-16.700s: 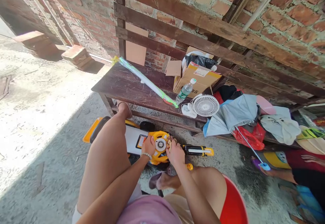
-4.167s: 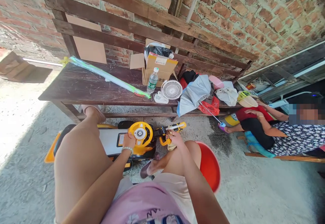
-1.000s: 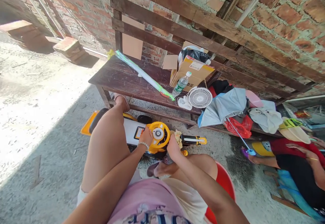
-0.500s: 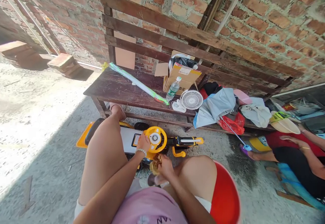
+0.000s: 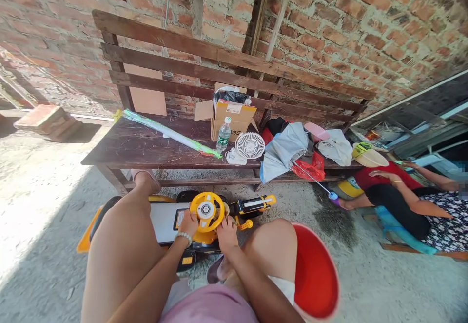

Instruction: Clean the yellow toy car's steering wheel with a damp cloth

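Left hand is pressing against the yellow steering wheel of a toy ride-on car at 9 o'clock, fingers together. Right hand is curling near 5 o'clock, fingers bunched; any pinch is hidden.

"What colours showed on the toy steering wheel at six o'clock?"
"Yellow, with a black and silver hub."
"And at three o'clock?"
"A red top above a dark skirt patterned with white flowers."

Bright daylight falls on the concrete floor at left, ending in a clear-edged shadow across the near floor. The brick wall bows toward the frame edges.
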`<state>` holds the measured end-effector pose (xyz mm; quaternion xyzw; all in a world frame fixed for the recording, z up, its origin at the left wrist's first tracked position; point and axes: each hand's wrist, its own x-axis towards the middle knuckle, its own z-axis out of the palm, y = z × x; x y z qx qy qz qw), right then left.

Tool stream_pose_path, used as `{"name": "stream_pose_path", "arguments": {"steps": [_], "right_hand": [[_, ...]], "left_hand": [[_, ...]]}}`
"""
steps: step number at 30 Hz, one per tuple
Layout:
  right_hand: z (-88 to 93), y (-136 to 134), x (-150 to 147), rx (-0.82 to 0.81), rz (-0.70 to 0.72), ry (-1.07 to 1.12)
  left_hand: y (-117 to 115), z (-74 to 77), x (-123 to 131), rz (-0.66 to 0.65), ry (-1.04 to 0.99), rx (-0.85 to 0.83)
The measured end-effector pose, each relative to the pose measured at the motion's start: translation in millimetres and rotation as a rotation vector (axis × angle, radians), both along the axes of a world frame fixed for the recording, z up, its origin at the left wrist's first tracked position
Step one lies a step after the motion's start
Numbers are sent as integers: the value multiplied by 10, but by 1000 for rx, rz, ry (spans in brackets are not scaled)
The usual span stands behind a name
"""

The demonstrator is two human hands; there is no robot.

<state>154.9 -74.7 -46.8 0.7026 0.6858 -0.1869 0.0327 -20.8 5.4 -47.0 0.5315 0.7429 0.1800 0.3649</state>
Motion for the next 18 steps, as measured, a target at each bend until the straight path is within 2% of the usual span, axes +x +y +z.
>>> {"name": "stream_pose_path", "arguments": {"steps": [3,7,9,12,15,18], "right_hand": [[42,-89,14,-62,-31,136],[255,-119,276,-5,-356,427],[439,-89,552,61,-496,598],[773,-5,1133,224,-604,822],[1071,160,1778,428,-834,872],[1179,416,2236,534,-957,766]], "left_hand": [[6,58,11,11,25,-66],[16,150,55,28,47,-83],[20,168,73,54,45,-64],[27,162,79,88,20,-49],[31,142,63,65,15,-88],[26,128,34,28,35,-95]]}}
